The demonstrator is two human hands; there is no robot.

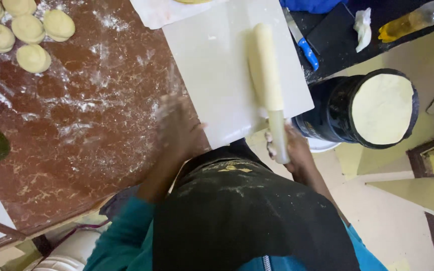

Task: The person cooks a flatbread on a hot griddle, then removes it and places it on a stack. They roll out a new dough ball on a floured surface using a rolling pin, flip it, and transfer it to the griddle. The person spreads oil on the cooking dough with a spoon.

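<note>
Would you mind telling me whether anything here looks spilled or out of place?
Flour is scattered across the brown counter beside the white board, and dusts the black apron. The rolling pin lies askew on the board.

The long pale cream wooden rolling pin (267,75) lies across the white rectangular plastic board (217,80), almost along its length, with its thin handle sticking out over the near edge. The board lies flat on the brown marbled bench (76,125), dusted with flour.
</note>
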